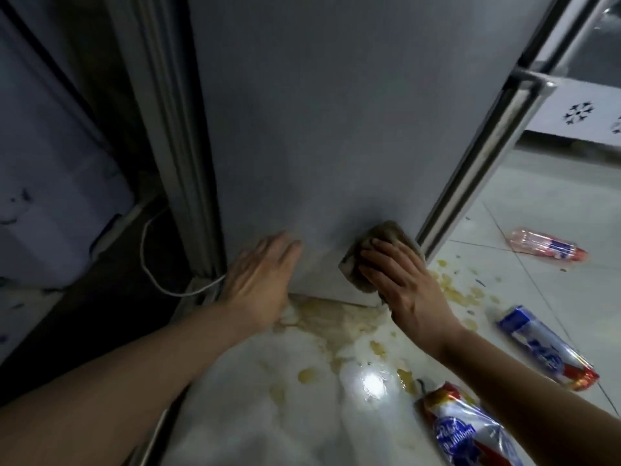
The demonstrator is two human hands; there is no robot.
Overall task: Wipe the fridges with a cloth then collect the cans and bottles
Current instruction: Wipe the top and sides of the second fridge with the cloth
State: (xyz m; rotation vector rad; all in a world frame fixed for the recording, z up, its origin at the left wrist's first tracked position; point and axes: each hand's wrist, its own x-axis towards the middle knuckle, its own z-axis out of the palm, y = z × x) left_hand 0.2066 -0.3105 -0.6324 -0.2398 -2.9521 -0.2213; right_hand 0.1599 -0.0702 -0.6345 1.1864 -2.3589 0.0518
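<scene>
Nearest, a crushed red, white and blue beer can (467, 428) lies on the pale glossy tiled floor (268, 415), its lower end cut off by the frame edge. Just beyond it a second, blue-and-white crushed can (546, 348) lies to the right of the right wrist, apart from it. Yellowish spilled liquid (329, 321) pools and spatters on the tiles under both hands.

The right hand (400, 280) presses a crumpled brown cloth (379, 253) flat against the lower corner of the grey fridge side panel (319, 129), fingers spread and nearly straight over it; most of the cloth is hidden beneath them. The left hand (258, 280) rests on the same panel to the left of the cloth, fingers straight and together, blurred, holding nothing.

Left of its fingers a white cable (148, 257) loops into a dark gap. Farther right, past the fridge's metal edge, a clear plastic bottle with a red label (546, 245) lies on open floor.
</scene>
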